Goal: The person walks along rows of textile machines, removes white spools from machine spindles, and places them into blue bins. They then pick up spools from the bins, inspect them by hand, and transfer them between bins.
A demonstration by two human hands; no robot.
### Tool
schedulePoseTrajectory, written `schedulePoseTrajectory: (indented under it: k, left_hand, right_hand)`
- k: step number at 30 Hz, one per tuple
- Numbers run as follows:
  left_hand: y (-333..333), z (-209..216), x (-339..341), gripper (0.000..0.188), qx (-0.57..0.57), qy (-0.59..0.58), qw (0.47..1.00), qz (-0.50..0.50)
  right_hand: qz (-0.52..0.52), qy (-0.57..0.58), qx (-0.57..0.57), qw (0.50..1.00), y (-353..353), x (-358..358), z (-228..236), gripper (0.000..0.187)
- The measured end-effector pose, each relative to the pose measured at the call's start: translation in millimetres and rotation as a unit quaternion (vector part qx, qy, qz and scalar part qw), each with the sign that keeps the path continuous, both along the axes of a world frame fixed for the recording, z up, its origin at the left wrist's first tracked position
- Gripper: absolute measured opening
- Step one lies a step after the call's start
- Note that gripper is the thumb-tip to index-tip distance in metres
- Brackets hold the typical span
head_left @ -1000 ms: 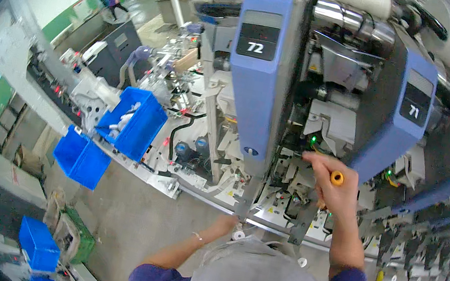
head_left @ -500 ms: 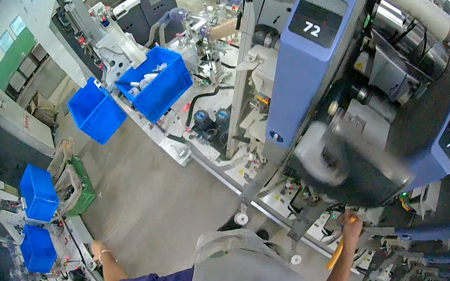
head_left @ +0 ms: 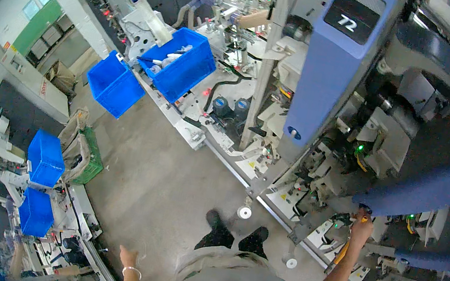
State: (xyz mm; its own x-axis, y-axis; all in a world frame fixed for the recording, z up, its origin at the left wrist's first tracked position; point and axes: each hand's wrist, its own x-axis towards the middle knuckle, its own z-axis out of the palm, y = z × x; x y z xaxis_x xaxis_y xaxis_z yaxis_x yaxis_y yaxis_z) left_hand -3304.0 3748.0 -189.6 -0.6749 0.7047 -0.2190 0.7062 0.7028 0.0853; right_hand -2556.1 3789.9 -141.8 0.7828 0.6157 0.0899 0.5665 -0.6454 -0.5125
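Observation:
My right hand [head_left: 362, 228] is closed around a slim yellow-orange tool [head_left: 342, 253]. The tool's lower end sticks out below my fist, and its kind cannot be made out. That fist is at the lower left end of a curved blue cover [head_left: 425, 197] on the right-hand machine unit; what the fingertips touch there is hidden. Above it, a large dark rounded part [head_left: 440, 61] is raised, uncovering metal plates and a small green light. My left hand [head_left: 128, 257], with a bracelet at its wrist, hangs over the floor, holding nothing, with one finger standing apart.
A blue bin [head_left: 185, 76] with pale yarn pieces sits on the machine ledge, beside another blue bin [head_left: 113, 91]. Two more blue bins [head_left: 46, 157] and a green crate [head_left: 90, 159] are at the left. A rail [head_left: 225, 171] runs along the machine front, near white discs [head_left: 245, 212].
The dark rounded part has swung up from in front of the right-hand unit. My right hand has moved slightly right with the tool. My left hand has come away from the left-hand machine edge.

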Motion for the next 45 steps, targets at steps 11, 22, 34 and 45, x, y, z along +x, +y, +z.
schedulePoseTrajectory:
  k: [11,22,34,45]
  left_hand:
    - [244,435,123,0.062,0.464,-0.035,0.771,-0.434]
    - [88,21,-108,0.053,-0.083,-0.061,0.886,-0.452]
    - [-48,-146,-249,0.024,0.016,-0.335,0.941,-0.038]
    - [-42,-141,-278,0.027,-0.082,-0.264,0.958,-0.072]
  right_hand:
    - [0.056,0.102,0.102,0.988,2,84,-28,0.031]
    - [-0.016,-0.074,-0.171,0.982,5,-33,-57,0.038]
    - [0.366,0.144,-0.265,0.880,152,-420,-76,0.041]
    - [0.520,0.397,-0.139,0.744,346,-693,-83,0.042]
